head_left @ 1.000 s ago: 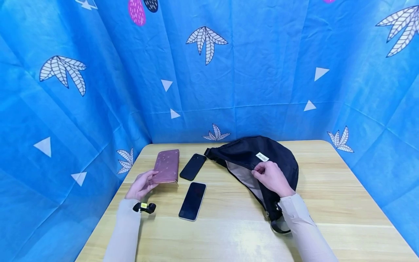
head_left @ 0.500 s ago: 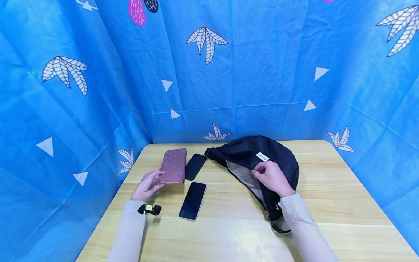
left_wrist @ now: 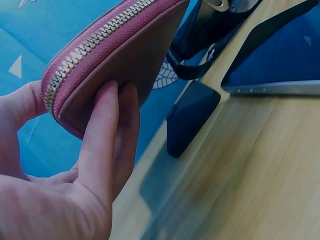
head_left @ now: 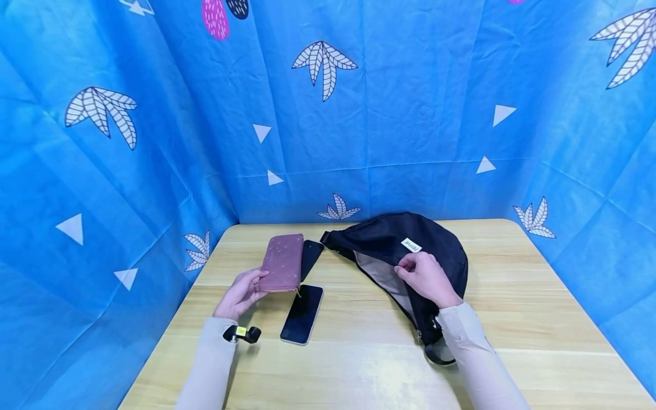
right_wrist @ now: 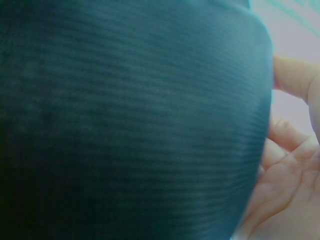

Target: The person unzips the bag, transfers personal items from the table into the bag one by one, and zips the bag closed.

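My left hand [head_left: 243, 293] grips a mauve zip-around wallet [head_left: 283, 262] by its near left corner, thumb on one face and fingers on the other. In the left wrist view the wallet [left_wrist: 120, 55] is raised off the table, its metal zipper closed along the edge. My right hand [head_left: 426, 277] pinches the upper edge of the opening of a black shoulder bag [head_left: 435, 239], whose grey lining [head_left: 379, 270] shows. Dark bag fabric [right_wrist: 135, 120] fills most of the right wrist view and hides the fingertips there.
One black phone [head_left: 311, 256] lies at the back, partly covered by the wallet in the head view. Another phone [head_left: 302, 319] lies nearer, screen up. Blue patterned cloth [head_left: 369, 114] encloses the wooden table [head_left: 359, 370] at the back and sides.
The left hand has carried the wallet to the right, so that it now overlaps both phones in the head view. The right hand and the bag have stayed in place.
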Tool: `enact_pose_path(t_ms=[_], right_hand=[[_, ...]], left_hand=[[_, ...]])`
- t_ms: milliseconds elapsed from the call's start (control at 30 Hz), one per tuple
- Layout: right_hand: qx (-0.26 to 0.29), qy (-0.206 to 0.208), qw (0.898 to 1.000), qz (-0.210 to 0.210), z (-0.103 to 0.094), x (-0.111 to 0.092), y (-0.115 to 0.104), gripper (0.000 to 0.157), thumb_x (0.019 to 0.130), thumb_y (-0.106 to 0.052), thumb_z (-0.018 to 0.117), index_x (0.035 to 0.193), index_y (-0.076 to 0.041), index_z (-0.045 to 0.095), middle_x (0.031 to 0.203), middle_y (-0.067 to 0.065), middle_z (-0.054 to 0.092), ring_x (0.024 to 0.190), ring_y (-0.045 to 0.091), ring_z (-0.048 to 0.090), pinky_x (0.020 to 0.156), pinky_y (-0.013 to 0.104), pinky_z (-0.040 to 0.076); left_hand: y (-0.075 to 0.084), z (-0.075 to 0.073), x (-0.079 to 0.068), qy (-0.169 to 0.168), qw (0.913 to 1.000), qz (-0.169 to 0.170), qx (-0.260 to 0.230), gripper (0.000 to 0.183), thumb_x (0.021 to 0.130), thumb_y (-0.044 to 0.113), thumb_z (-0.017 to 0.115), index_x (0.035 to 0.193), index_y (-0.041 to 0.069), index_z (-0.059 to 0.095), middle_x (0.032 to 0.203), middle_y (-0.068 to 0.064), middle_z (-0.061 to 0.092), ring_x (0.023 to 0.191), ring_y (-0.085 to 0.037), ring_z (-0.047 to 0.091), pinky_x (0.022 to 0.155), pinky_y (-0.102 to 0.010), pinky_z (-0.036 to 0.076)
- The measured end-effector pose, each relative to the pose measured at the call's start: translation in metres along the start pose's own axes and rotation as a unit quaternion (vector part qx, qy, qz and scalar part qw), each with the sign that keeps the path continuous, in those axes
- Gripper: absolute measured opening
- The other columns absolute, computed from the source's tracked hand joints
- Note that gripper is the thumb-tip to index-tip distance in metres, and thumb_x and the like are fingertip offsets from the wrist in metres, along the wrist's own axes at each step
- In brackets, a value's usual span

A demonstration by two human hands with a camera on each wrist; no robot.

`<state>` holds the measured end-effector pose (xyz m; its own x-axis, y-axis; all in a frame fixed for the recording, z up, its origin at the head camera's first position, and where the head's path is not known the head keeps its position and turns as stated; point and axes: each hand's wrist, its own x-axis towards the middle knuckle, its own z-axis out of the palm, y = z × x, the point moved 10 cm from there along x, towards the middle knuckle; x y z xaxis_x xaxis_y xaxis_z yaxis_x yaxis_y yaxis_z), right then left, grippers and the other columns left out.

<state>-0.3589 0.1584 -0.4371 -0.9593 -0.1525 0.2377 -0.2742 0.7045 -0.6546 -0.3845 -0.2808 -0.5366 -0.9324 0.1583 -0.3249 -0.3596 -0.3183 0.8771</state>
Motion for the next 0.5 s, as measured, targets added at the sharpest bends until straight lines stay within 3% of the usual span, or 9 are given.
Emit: enact_pose_path(t_ms=[500], right_hand=[[-0.004, 0.001, 1.000, 0.001, 0.001, 0.001, 0.002, 0.007, 0.092, -0.014, 0.074, 0.089, -0.008, 0.077, 0.079, 0.002, 0.074, 0.071, 0.012, 0.063, 0.067, 0.030, 0.052]], left_hand=[[-0.007, 0.022, -0.004, -0.036, 0.9993, 0.006, 0.005, 0.020, 0.104, 0.005, 0.054, 0.102, 0.013, 0.071, 0.091, 0.000, 0.074, 0.075, -0.009, 0.072, 0.072, -0.022, 0.062]])
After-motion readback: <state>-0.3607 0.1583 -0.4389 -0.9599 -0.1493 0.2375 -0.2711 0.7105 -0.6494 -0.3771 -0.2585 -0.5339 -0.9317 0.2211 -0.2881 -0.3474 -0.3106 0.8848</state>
